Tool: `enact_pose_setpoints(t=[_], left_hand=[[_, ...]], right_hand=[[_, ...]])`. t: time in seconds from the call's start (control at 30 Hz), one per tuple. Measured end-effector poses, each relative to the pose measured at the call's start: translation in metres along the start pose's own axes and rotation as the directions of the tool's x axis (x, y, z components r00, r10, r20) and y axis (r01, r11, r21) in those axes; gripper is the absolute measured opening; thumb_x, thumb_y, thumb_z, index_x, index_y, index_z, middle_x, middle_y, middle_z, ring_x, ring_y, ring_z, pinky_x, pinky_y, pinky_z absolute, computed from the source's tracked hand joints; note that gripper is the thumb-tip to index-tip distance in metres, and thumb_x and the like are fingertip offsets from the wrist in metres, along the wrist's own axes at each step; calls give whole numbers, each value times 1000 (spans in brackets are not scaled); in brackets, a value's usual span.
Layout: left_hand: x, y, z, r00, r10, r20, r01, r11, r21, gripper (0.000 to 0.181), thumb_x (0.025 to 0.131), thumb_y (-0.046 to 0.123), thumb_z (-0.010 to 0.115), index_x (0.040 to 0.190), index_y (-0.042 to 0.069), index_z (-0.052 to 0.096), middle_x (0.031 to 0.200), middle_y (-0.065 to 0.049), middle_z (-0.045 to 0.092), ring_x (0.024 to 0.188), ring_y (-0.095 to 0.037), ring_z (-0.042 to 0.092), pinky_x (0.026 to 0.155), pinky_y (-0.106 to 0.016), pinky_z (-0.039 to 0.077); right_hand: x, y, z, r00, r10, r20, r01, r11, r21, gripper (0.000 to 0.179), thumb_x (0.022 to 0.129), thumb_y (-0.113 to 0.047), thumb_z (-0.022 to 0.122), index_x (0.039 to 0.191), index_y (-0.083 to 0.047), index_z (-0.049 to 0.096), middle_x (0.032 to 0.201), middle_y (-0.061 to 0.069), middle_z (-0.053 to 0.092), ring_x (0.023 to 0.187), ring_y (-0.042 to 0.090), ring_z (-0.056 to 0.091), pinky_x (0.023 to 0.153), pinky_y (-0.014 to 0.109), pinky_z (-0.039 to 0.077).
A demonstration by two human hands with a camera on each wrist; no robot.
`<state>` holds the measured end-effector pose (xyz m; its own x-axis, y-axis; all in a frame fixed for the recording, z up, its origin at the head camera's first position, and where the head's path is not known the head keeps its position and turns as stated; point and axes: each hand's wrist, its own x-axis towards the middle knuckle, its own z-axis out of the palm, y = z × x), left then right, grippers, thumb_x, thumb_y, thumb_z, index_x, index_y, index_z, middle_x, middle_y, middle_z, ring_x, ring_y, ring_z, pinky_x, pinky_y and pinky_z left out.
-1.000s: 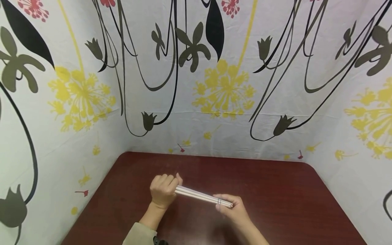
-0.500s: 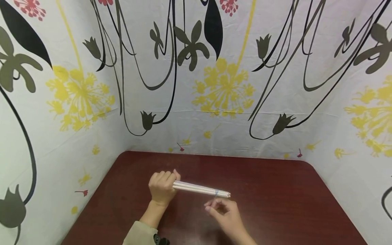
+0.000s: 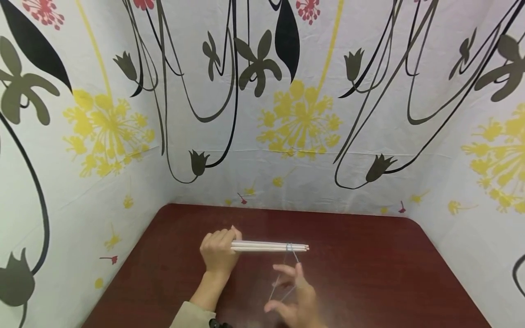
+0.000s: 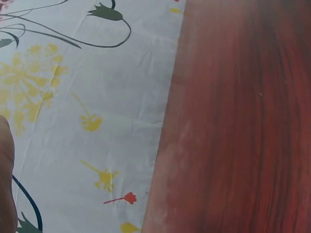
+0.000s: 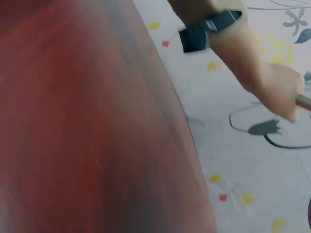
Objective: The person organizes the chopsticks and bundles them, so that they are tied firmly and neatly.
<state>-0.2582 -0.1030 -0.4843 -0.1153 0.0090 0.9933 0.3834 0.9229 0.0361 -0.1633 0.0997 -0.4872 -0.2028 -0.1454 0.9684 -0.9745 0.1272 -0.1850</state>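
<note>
In the head view, my left hand [image 3: 219, 253] grips one end of a bundle of slim white sticks [image 3: 260, 246], held level above the table. A thin bluish rubber band [image 3: 289, 247] circles the bundle near its right end. From there the band runs down, stretched, to my right hand [image 3: 301, 296], whose thumb and fingers are spread apart with the loop hooked over them. Part of the left hand [image 4: 6, 179] shows at the edge of the left wrist view. The right wrist view catches the left hand [image 5: 279, 90] gripping a stick end [image 5: 304, 102].
The dark red wooden table [image 3: 369, 264] has rounded far corners. A white cloth [image 3: 303, 182] printed with flowers hangs round its back and sides. A dark watch-like band [image 5: 214, 30] sits at the left sleeve's cuff.
The right hand has let go of the sticks' right end, moved down and drawn the rubber band out in a loop. The bundle has swung up from a slant to level; the left hand keeps its grip.
</note>
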Motion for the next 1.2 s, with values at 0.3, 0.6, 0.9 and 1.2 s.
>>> enact_pose_setpoints(t=[0.3,0.6,0.9,1.2], left_hand=[[3,3,-5,1000,22,-18,-22,999,41,36,79,10,59,50,14,38,44,2,37,36,-15,31,39,-29,22],[16,5,-15,981,157,-114,-157,988,6,45,88,10,53,50,15,30,45,4,27,38,-12,23,40,-24,17],[8,10,-15,982,181,-63,-185,980,-68,41,83,10,56,49,16,33,46,6,30,38,-12,25,40,-23,19],[-6,13,-14,993,36,111,-28,997,-74,36,75,14,59,48,18,36,42,6,36,36,-11,28,39,-25,23]], right_hand=[[-15,-15,12,783,615,-93,-392,604,694,51,107,-10,44,157,-14,33,119,9,70,77,15,73,66,24,56],[-4,3,-25,702,711,47,-459,401,793,43,111,-26,33,141,-7,57,95,0,76,75,11,72,69,25,56],[15,25,-59,616,743,263,-776,513,367,31,88,9,66,96,-17,79,84,-6,73,53,5,60,49,26,53],[-3,26,-54,692,645,324,-637,335,694,38,98,6,52,123,-16,71,92,-9,71,67,3,64,54,20,51]])
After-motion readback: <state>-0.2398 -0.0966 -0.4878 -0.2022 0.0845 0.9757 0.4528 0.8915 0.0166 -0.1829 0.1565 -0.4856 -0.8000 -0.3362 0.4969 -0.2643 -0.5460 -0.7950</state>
